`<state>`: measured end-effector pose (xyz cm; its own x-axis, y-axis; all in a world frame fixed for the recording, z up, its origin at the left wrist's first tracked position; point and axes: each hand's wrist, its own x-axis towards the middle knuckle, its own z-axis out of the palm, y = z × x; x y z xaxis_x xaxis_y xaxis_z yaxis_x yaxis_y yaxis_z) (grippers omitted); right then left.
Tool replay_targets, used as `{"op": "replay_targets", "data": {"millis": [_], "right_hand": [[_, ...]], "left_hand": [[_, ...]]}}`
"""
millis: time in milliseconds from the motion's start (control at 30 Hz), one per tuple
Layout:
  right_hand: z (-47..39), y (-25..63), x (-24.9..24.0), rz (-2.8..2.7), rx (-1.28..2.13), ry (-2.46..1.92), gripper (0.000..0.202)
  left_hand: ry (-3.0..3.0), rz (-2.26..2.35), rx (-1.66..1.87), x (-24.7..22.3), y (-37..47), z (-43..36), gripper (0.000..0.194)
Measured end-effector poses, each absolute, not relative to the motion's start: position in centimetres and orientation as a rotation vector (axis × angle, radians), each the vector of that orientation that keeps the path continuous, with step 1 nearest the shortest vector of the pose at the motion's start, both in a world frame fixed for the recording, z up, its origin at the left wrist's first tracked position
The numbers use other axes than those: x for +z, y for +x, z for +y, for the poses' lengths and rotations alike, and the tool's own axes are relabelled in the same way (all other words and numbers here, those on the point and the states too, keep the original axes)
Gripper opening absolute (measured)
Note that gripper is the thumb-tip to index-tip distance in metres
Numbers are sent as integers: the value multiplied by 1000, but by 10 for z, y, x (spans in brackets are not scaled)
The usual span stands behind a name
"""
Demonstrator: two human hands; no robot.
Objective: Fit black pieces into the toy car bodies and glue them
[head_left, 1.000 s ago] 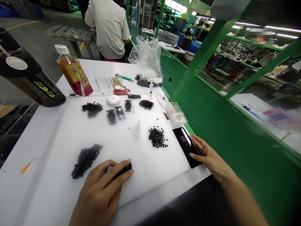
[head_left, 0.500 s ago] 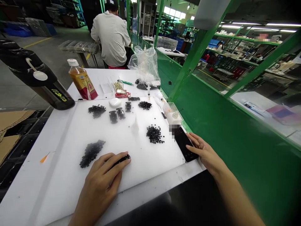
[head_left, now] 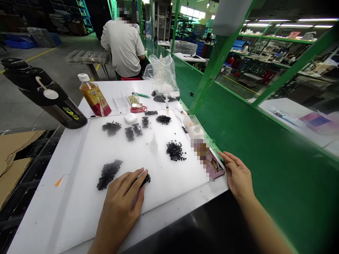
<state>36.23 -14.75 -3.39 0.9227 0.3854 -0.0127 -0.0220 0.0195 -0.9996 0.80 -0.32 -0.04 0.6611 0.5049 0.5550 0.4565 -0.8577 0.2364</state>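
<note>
My left hand [head_left: 123,197] is closed around a shiny black part [head_left: 146,180] low over the white work mat [head_left: 148,197]. Most of that part is covered by the fingers. On the mat's right edge lies a smartphone [head_left: 215,165] with its screen lit. Just right of it is my right hand [head_left: 239,176], its fingers stretched out and holding nothing. Heaps of small black square pieces lie around: one pile [head_left: 109,173] beside the left hand, another pile [head_left: 175,151] left of the phone. Three black rectangular parts [head_left: 137,129] stand farther back.
A dark water bottle [head_left: 50,95] and a drink bottle [head_left: 94,95] stand at the left. At the back are a clear plastic bag [head_left: 161,72], a syringe [head_left: 166,103] and a green pen [head_left: 143,95]. A clear box [head_left: 194,127] borders the green ledge [head_left: 238,134]. Someone in a pale shirt [head_left: 123,47] sits ahead.
The phone screen has gone from dark to lit. My right hand has drawn off the phone to its right side. My left hand stays on the black part; the view has shifted slightly.
</note>
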Motion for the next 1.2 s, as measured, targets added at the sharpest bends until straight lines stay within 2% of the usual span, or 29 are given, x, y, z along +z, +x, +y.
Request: {"op": "replay_targets", "data": {"millis": [133,267,467,633,800,1000,1200], "right_hand": [[-152,343,-47,-377,-121,-1493,13],[-149,298,-42,-676,-395,-1478,20],[-123,221,-7,-1278,-149,-1323,32],[-90,200,9,-1526,52,-1227,37],[-71,190,8,-1572,227,-1384,40],[-60,179,14,-1882,424,-1475,63],[-52,171,11,-1969,482,-1485,44]], "left_hand": [[2814,698,961,2,7,-1,43],[2829,647,969,3,7,0,35],[2808,659,990,6,9,-1,35],[2849,609,927,6,8,2,36],[2701,646,972,5,3,0,38],[2441,952,1163,9,0,-11,33],[2377,1119,1195,11,5,-12,27]]}}
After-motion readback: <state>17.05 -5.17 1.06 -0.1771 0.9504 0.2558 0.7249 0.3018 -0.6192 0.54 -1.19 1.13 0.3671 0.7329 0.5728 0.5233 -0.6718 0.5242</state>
